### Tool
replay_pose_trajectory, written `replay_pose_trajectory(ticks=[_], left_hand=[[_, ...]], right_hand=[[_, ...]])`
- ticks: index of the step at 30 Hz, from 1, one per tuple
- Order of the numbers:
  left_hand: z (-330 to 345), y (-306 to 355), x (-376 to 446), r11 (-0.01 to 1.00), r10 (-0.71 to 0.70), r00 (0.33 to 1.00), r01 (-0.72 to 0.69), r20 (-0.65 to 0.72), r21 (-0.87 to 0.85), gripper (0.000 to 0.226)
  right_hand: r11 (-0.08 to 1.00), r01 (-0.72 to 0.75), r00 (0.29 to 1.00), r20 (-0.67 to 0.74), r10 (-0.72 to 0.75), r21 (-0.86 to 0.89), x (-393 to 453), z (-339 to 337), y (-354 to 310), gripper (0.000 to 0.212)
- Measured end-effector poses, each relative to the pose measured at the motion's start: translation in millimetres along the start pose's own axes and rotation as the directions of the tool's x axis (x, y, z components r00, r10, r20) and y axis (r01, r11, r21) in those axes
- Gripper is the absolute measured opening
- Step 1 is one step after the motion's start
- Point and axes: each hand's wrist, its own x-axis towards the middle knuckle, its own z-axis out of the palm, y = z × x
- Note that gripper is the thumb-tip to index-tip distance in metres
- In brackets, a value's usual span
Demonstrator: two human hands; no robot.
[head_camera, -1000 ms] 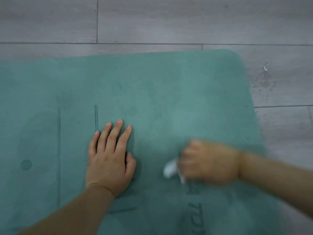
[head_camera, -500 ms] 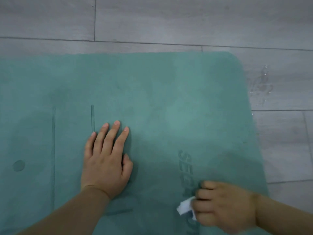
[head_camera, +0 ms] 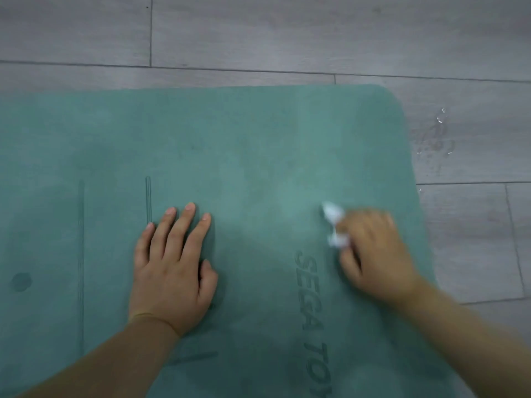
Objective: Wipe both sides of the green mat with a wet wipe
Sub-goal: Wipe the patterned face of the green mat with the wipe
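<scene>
Your right hand (head_camera: pixel 373 248) is gripping the wet wipe (head_camera: pixel 333 222) at the right of the frame. Your left hand (head_camera: pixel 172 271) is pressing flat, fingers open, on the green mat (head_camera: pixel 258 145); if it lifts, the mat may be sliding.

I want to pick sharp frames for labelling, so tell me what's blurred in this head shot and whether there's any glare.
Head view: the right hand and the wet wipe it holds are smeared by motion blur; the left hand, pressed flat on the green mat, is fairly sharp. Lighting is soft with faint shadows, the only glints being wet drops on the floor.
</scene>
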Motion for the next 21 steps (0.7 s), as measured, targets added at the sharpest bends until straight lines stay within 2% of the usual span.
replay_pose_trajectory(ticks=[1,3,5,6,7,8,9,11,13,14,16,18,21], left_hand=[[0.5,0.0,-0.6,1.000,0.001,1.000,-0.001,0.003,0.001,0.065],[0.9,-0.1,-0.9,1.000,0.003,1.000,-0.003,0.007,-0.002,0.066],[0.2,0.2,-0.2,1.000,0.001,1.000,-0.001,0.007,0.000,0.066],[0.0,0.0,-0.3,1.000,0.002,1.000,-0.002,0.011,0.005,0.066],[0.0,-0.6,-0.4,1.000,0.006,1.000,-0.006,0.016,0.009,0.066],[0.1,-1.6,-0.5,1.000,0.010,1.000,-0.011,0.017,0.008,0.067],[0.3,-2.2,-0.6,1.000,0.015,1.000,-0.015,0.015,0.008,0.067],[0.8,-2.0,-1.0,1.000,0.017,1.000,-0.017,0.007,0.011,0.067],[1.2,-1.7,-1.1,1.000,0.016,1.000,-0.016,0.001,0.015,0.067],[1.3,-1.9,-0.9,1.000,0.019,1.000,-0.019,0.002,0.012,0.067],[0.4,-2.3,-0.5,1.000,0.020,1.000,-0.020,-0.004,0.009,0.067],[0.2,-0.4,-0.7,1.000,0.019,1.000,-0.019,-0.012,0.009,0.067],[-0.3,0.8,-0.1,1.000,0.012,1.000,-0.012,-0.016,0.001,0.066]], right_hand=[[0.996,0.084,0.992,0.094,-0.081,-0.026,-41.4,-4.7,-10.2,0.025],[0.960,0.272,0.932,0.263,-0.248,-0.058,-100.1,-16.1,-18.7,0.021],[0.931,0.364,0.893,0.297,-0.337,-0.037,-90.7,-22.7,-1.8,0.024],[0.945,0.324,0.918,0.255,-0.303,-0.047,-63.7,-23.5,9.4,0.023],[0.973,0.223,0.964,0.162,-0.211,-0.062,-26.7,-22.3,23.0,0.022],[0.993,0.079,0.996,0.034,-0.077,-0.088,17.0,-20.6,38.5,0.022],[0.992,-0.075,0.994,-0.091,0.066,-0.101,63.9,-19.6,55.5,0.022],[0.941,-0.327,0.927,-0.224,0.302,-0.086,152.2,-23.1,79.3,0.025],[0.870,-0.488,0.849,-0.270,0.455,-0.069,198.3,-23.2,83.7,0.028],[0.848,-0.526,0.826,-0.279,0.490,-0.067,197.3,-19.5,78.6,0.028],[0.854,-0.516,0.827,-0.299,0.476,-0.067,150.9,-8.1,56.8,0.026],[0.849,-0.528,0.824,-0.257,0.504,-0.027,62.3,0.9,20.9,0.023],[0.771,-0.636,0.762,-0.151,0.630,0.004,-77.9,2.2,-40.7,0.025]])
